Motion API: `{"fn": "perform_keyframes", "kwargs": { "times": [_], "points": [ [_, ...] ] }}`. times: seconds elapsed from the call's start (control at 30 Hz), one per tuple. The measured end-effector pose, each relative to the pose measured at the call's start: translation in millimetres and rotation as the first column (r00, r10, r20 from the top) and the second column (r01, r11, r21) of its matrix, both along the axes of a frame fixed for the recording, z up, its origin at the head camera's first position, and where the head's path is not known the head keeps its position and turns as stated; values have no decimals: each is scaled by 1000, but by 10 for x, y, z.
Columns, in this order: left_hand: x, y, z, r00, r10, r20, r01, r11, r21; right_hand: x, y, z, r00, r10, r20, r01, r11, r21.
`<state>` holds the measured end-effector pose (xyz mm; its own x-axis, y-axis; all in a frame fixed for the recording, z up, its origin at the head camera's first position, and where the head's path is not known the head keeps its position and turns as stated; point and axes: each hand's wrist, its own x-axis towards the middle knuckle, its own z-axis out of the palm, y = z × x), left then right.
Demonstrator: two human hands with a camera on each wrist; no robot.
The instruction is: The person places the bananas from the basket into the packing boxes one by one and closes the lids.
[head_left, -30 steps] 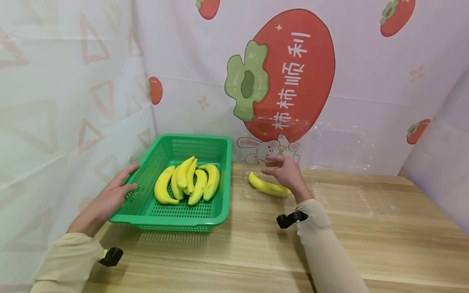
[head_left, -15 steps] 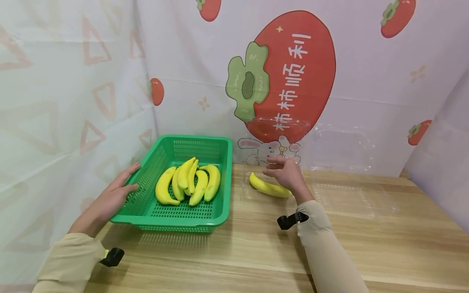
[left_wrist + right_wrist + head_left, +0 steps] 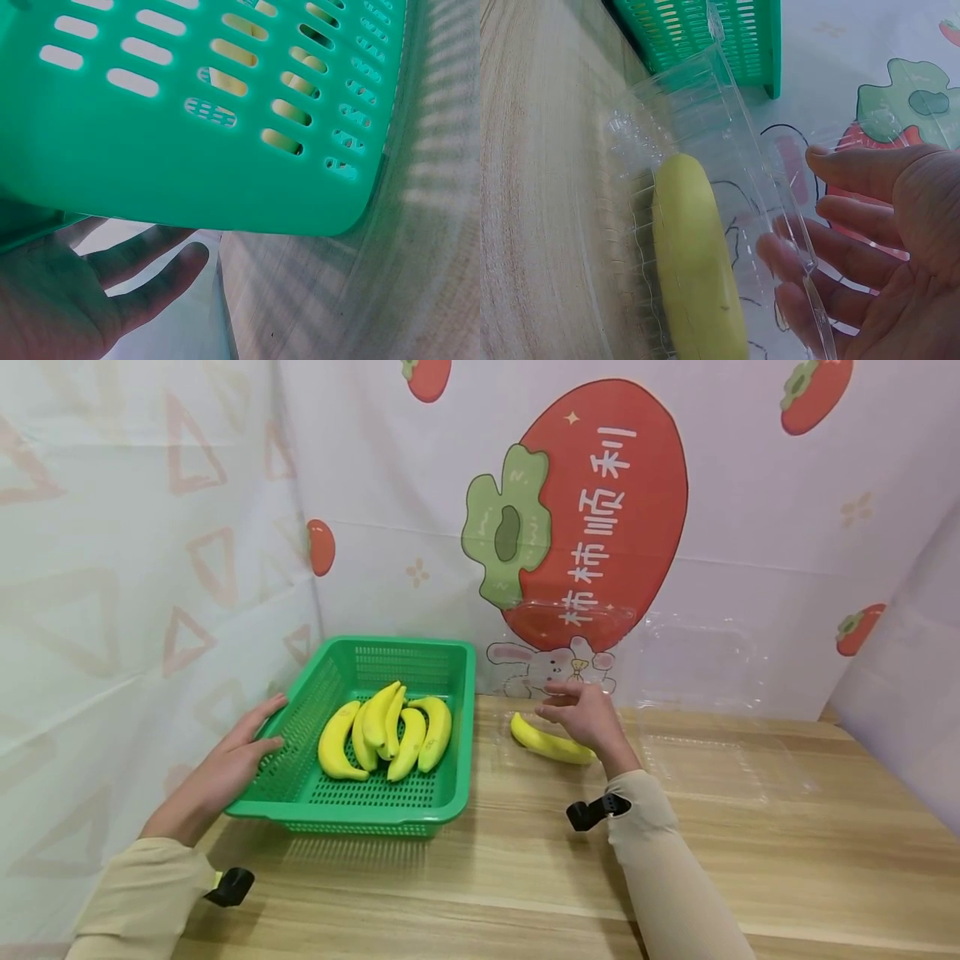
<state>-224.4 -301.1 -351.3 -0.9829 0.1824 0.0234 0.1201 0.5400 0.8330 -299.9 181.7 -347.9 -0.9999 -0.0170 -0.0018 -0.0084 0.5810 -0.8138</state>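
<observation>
In the head view my left hand (image 3: 228, 764) lies along the left side of a green plastic basket (image 3: 352, 812), thumb and fingers apart. The left wrist view has that hand (image 3: 82, 296) at the basket's rim, fingers extended and partly hidden behind it. Several yellow bananas (image 3: 333, 743) lie in the basket. My right hand (image 3: 588, 718) is over a clear plastic box (image 3: 504, 758) holding one banana (image 3: 551, 745). Seen from the right wrist, its loosely bent fingers (image 3: 847, 247) are at the box's upper edge, some behind the clear wall, apart from the banana (image 3: 694, 262).
Another clear plastic box (image 3: 701, 781) with its lid raised stands to the right. A printed cloth (image 3: 405, 477) hangs behind, and a white cloth (image 3: 135, 610) closes off the left. Everything stands on a wooden tabletop (image 3: 480, 893).
</observation>
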Motion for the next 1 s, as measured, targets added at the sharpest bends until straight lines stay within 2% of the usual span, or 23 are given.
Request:
{"fn": "perform_keyframes", "kwargs": {
  "times": [0.13,0.37,0.53,0.77,1.0],
  "points": [
    [2,-4,-8,1000,-3,-6,3,1000,-1,20,-11,14,1000,-3,7,3,999,-40],
    [19,-18,-10,1000,-4,-16,4,1000,1,28,-111,20,998,68,1,-67,981,-183],
    [15,4,-4,1000,-2,-8,2,1000,3,69,-172,60,997,70,-26,-73,977,-201],
    [30,21,0,1000,5,8,-5,1000,2,100,-265,82,996,78,-51,-89,957,-278],
    [32,28,14,1000,9,-9,-9,1000,3,77,-330,96,994,65,-92,-87,959,-268]
  ]
}}
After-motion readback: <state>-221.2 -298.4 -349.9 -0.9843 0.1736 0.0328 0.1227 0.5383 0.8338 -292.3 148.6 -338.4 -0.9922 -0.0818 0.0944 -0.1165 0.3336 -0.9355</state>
